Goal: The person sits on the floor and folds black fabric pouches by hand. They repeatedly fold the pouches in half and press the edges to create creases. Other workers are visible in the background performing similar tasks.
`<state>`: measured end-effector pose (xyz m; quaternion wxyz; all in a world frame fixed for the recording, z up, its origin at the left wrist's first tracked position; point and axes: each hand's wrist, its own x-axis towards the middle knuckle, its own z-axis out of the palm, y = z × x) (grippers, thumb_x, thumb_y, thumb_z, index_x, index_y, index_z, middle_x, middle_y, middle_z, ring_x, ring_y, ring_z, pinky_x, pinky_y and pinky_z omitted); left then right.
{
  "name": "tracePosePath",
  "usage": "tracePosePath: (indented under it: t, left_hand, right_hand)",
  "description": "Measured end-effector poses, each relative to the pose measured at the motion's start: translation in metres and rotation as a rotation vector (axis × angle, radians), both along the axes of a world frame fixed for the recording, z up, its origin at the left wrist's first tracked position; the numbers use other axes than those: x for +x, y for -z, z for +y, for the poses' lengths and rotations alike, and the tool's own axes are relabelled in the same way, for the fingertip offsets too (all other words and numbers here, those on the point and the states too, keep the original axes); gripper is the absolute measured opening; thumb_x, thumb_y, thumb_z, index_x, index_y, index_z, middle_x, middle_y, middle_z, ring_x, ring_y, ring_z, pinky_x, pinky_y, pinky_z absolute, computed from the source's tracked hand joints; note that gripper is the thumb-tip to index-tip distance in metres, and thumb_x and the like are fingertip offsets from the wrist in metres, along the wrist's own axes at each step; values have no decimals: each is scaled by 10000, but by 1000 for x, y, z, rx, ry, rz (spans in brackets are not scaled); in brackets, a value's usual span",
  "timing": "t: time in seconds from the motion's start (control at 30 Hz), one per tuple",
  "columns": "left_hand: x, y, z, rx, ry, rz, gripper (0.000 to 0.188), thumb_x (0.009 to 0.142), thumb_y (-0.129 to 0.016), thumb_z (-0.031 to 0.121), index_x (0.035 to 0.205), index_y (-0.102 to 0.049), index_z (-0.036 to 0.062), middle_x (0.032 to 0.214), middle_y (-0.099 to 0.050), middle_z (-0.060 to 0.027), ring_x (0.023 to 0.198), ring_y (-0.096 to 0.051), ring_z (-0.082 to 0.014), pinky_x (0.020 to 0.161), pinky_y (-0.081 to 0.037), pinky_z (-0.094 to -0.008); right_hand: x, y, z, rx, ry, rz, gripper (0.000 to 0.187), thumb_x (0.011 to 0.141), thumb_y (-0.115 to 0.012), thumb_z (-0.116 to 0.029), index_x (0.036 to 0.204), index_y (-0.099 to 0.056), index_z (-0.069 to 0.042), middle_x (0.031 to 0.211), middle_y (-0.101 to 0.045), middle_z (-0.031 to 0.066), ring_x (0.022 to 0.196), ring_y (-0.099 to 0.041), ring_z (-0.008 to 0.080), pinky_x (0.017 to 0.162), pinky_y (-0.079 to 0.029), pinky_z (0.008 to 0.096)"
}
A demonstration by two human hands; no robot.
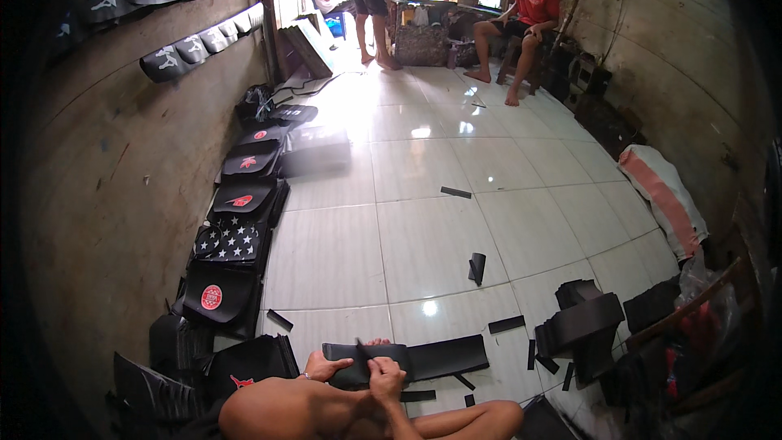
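Observation:
A long black sheet [448,358] of flexible material lies across the floor in front of my bent legs. My left hand [327,367] grips its left end, thumb on top; the other fingers are mostly hidden. Over the middle of the sheet, my right hand [386,378] is closed around a thin dark piece [361,349] that stands up from the surface. Whether that piece is a blade or a strip of the material, I cannot tell. Toes [378,342] show just beyond the sheet's far edge.
Stacked black flaps with printed emblems [232,195] line the left wall. To the right sits a pile of black strips [580,322]; offcuts [507,324] dot the tiles. A white-and-pink sack [664,200] leans at right. A person in red [533,4] sits far off; others are by the doorway.

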<state>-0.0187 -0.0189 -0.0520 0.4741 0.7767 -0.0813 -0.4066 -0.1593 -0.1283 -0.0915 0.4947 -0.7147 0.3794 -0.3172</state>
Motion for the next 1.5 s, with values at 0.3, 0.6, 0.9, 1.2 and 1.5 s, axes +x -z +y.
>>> tracePosePath:
  t: [0.3,0.6,0.9,1.2,1.5]
  left_hand:
    - [5,12,9,-124,-16,132,314,719,-846,201,914,-719,-10,850,-717,-81,744,-660,-112,683,-546,-275]
    - [13,31,8,86,51,-39,309,718,-847,203,890,-717,-18,842,-714,-84,738,-660,-124,662,-545,-286]
    - [-7,-8,-7,-39,-38,53,281,782,-780,109,994,-676,-42,916,-700,-82,804,-658,-156,707,-537,-311]
    - [-1,13,2,-162,-71,187,277,798,-758,96,1017,-665,-43,929,-698,-91,808,-659,-164,721,-538,-314]
    - [-7,4,-2,-181,-113,212,283,803,-735,54,1057,-649,-35,943,-693,-94,811,-659,-173,753,-541,-318]
  right_hand:
    - [-70,-39,-95,-40,877,-218,235,912,-528,-80,1131,-509,3,1016,-531,86,813,-491,157,712,-438,306]
    - [3,-32,14,-260,-187,179,330,819,-699,-386,987,-715,-102,1070,-645,56,1061,-561,234,924,-374,441]
    - [-5,-19,-10,205,37,-91,205,911,-609,-190,964,-686,-8,860,-686,124,776,-649,239,752,-496,340]
    - [-76,19,-92,447,466,-292,148,885,-578,-61,947,-654,49,880,-657,95,819,-605,182,773,-502,319]
    - [-21,-38,-33,12,-39,-50,277,800,-752,-166,1021,-658,-27,819,-638,98,679,-603,167,632,-517,322]
